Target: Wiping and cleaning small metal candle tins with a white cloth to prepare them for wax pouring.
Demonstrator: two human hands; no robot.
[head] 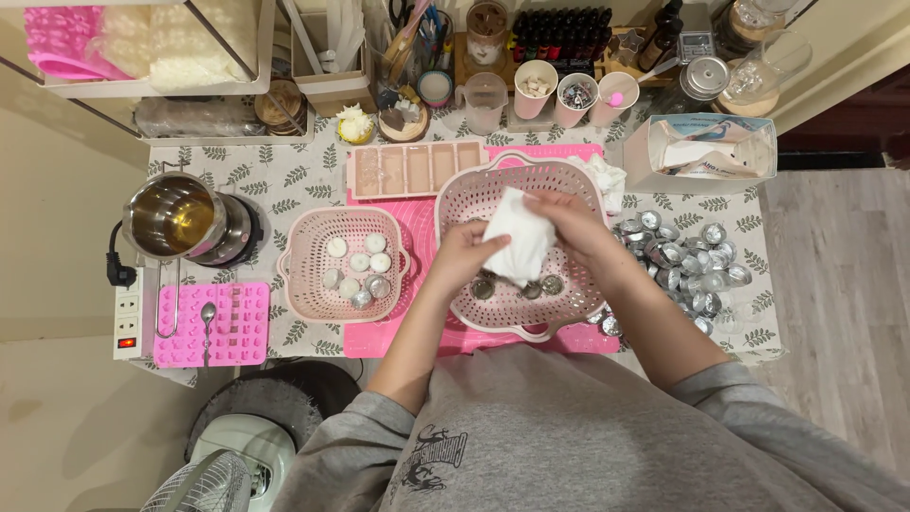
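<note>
Gripping a crumpled white cloth (517, 245) from both sides, the left hand (466, 254) and right hand (567, 220) close their fingers on it above the large round pink plastic colander (474, 194). Left of that colander sits a smaller pink basket (305, 248); to its right lies a heap of small silver foil cups (687, 261).

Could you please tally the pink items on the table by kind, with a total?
Round pink baskets: 2, a large one and a small one
Pink silicone moulds: 1
Pale pink divided trays: 1
Pink mats: 1
Total: 5
</note>
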